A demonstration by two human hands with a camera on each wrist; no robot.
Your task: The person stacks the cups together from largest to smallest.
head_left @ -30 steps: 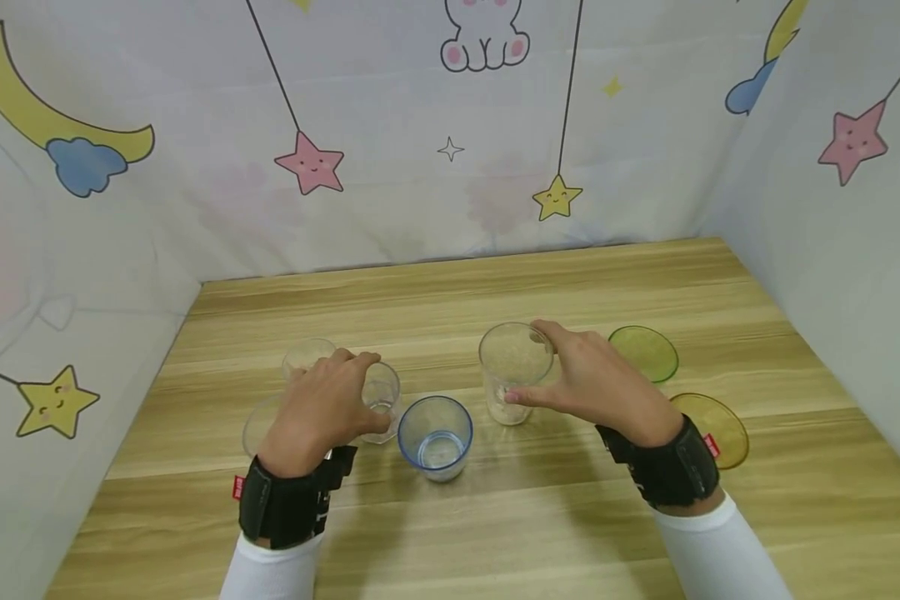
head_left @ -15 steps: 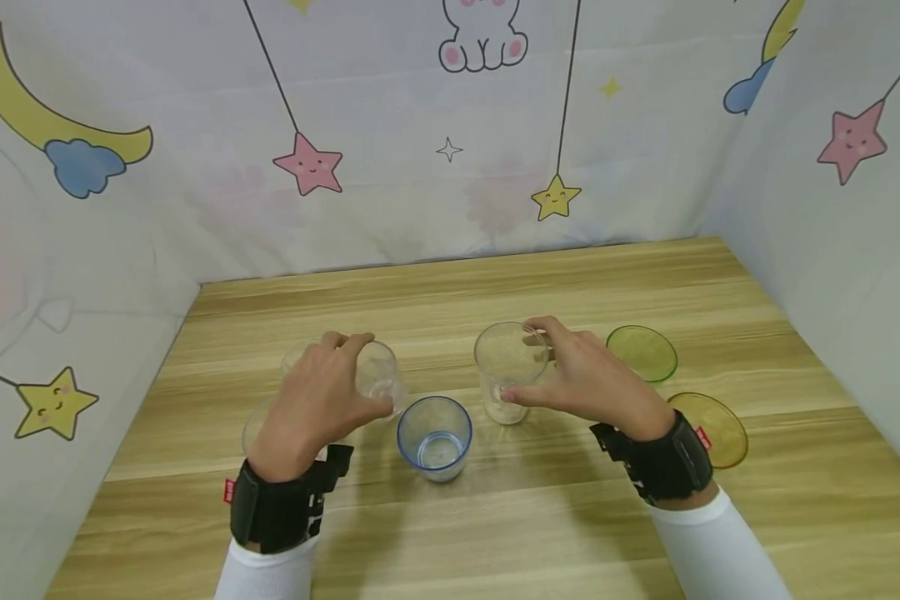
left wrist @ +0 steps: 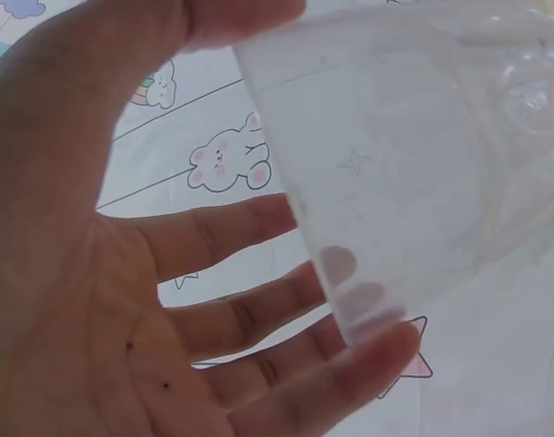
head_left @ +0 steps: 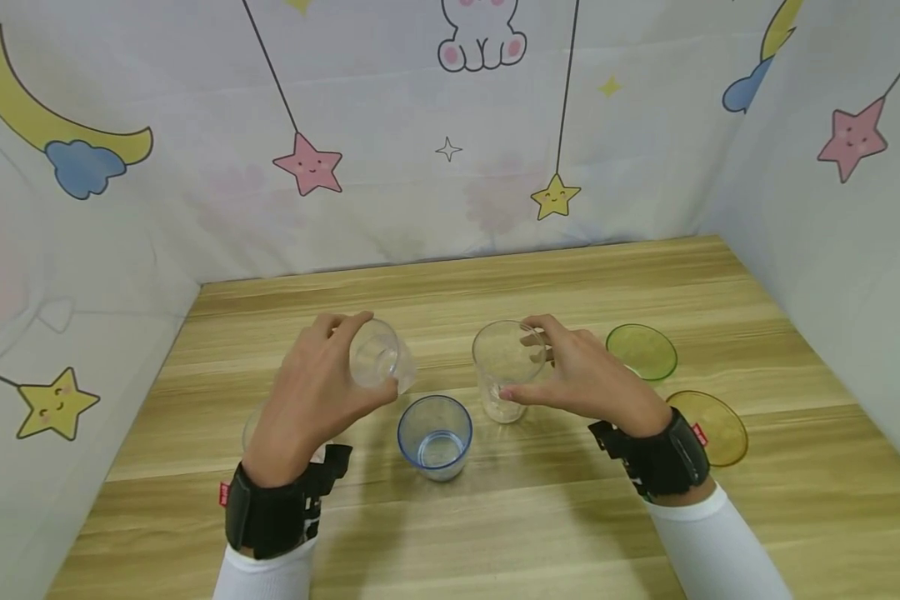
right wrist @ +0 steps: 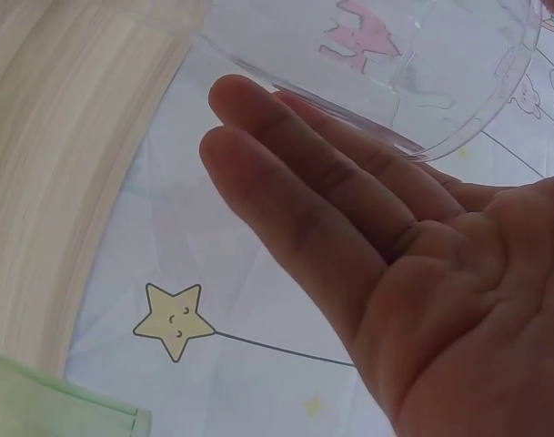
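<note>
We see a wooden table under everything. The right hand curls thumb and fingers round a tall clear cup; the left hand pinches a smaller clear cup near its rim. The tall clear cup seems to stand upright on the wood; we judge it light, stiff and slick, best held round its side. Between the hands, nearer us, stands a blue cup. To the right lie a yellow dish and a green dish. The smaller clear cup is tilted and looks raised off the table; we expect slippery, perhaps breakable walls, so a gentle pinch on opposite sides suits it.
</note>
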